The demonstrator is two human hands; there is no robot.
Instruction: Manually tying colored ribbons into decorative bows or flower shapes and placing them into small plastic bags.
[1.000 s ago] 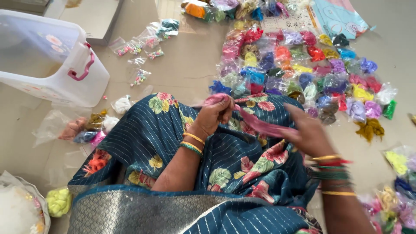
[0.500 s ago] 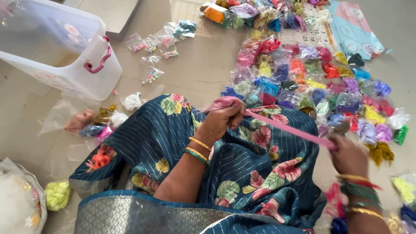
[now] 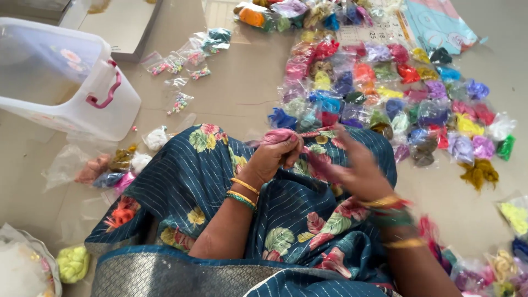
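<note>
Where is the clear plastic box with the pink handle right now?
The clear plastic box stands on the floor at upper left, beside small bead packets.

Left hand (image 3: 278, 157) fisted, right hand (image 3: 357, 173) blurred

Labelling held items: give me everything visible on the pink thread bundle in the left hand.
The pink fluffy thread bundle looks like soft fibre or yarn, bunched into a loose clump. The left hand pinches it from below, over the lap draped in blue floral cloth. A thin pink strand runs from it rightward toward the blurred right hand. Whether that hand grips the strand cannot be told.
</note>
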